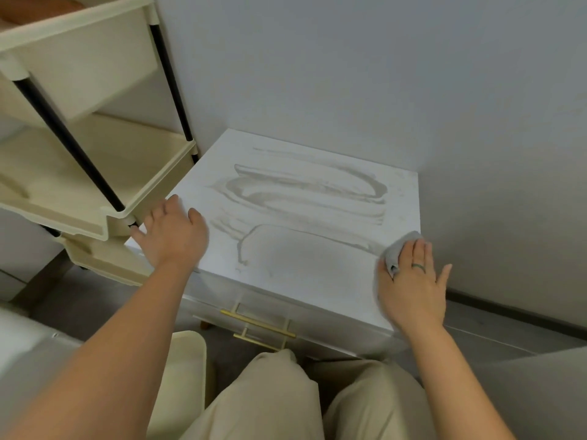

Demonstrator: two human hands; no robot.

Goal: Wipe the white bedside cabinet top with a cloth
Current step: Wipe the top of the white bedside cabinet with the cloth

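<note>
The white bedside cabinet top (295, 268) fills the middle of the view, with curved wet streaks across it. My right hand (413, 287) lies flat at the front right edge, pressing a small grey cloth (397, 249) against the top; most of the cloth is under the palm and fingers. My left hand (173, 230) rests flat on the front left corner of the top with fingers spread and nothing in it.
A cream tiered trolley (79, 173) with black posts stands right against the cabinet's left side. Grey walls close in behind and to the right. Gold drawer handles (257, 323) run along the cabinet front, above my knees. A cream bin (187, 369) stands at my left.
</note>
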